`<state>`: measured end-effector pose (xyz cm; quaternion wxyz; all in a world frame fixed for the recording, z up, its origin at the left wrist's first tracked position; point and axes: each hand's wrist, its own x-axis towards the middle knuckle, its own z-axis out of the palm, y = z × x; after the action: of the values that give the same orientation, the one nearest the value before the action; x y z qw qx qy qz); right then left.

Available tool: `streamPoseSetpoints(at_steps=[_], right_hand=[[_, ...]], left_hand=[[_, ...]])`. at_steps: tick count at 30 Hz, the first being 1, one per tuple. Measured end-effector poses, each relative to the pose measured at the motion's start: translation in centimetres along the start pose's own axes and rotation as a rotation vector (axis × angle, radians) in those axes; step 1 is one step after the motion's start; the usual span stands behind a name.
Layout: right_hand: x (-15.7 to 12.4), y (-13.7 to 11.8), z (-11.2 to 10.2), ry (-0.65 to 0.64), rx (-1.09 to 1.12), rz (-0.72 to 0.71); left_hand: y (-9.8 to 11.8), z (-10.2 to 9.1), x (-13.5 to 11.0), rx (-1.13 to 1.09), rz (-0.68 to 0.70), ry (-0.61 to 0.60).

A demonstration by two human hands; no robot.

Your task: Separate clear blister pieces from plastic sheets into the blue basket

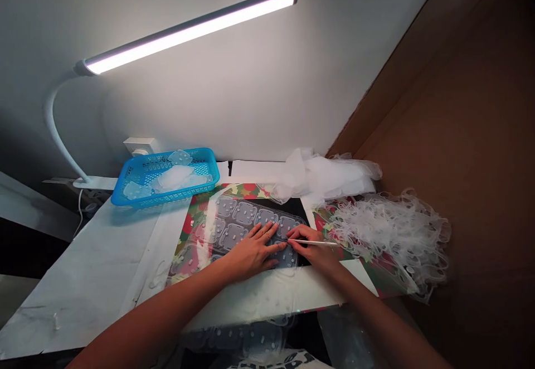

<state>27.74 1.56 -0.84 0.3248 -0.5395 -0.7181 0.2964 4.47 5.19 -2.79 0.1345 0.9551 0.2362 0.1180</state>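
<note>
My left hand (253, 253) lies flat with its fingers spread on a clear, flexible sheet (233, 236) of moulded rounded pieces with small raised bumps. My right hand (316, 255) pinches a slim white stick-like tool (315, 242). The tool's thin dark tip points left and meets the sheet close to my left fingertips; its exact kind is hard to tell. Under the sheet is a black panel (301, 208) on a patterned red and green board (194, 213). The sheet's near end hangs over the table's front edge toward my lap.
A blue basket (165, 197) at back left holds several translucent pieces (178, 176). To the right lie a pile of translucent sheets (330, 176) and a tangle of clear trimmed strips (388, 232). A cardboard wall (455, 135) stands on the right. A lit lamp (192, 29) hangs above.
</note>
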Motion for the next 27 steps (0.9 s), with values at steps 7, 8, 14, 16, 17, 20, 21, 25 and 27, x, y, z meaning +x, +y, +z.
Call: streamPoseSetpoints(at_steps=[7, 8, 14, 16, 17, 20, 21, 25, 27], right_hand=[[-0.3, -0.5, 0.2, 0.004, -0.046, -0.031], [-0.3, -0.5, 0.6, 0.014, -0.071, -0.069], [0.6, 1.3, 0.2, 0.223, -0.213, -0.154], [1.1, 2.9, -2.3, 0.523, -0.173, 0.060], [1.2, 3.8, -3.8, 0.712, -0.180, 0.174], [1.5, 5.9, -7.7, 0.992, -0.098, 0.331], [1.6, 6.2, -8.4, 1.010, -0.007, 0.351], [1.8, 5.2, -8.1, 0.820, 0.400, 0.320], [1.9, 4.1, -6.6, 0.694, 0.479, 0.292]], left_hand=[[0.0, 0.0, -0.2, 0.000, -0.012, 0.021], [0.0, 0.0, -0.2, -0.001, -0.015, 0.029], [0.1, -0.1, -0.1, -0.032, -0.045, 0.032], [0.2, -0.4, 0.0, -0.056, -0.061, 0.001], [0.3, -0.6, 0.2, -0.066, -0.068, -0.021], [0.5, -1.3, 0.5, -0.095, -0.072, -0.066], [0.6, -1.6, 0.6, -0.103, -0.068, -0.076], [0.5, -2.5, 1.6, -0.107, -0.064, -0.113], [0.6, -2.6, 2.6, -0.086, -0.081, -0.068]])
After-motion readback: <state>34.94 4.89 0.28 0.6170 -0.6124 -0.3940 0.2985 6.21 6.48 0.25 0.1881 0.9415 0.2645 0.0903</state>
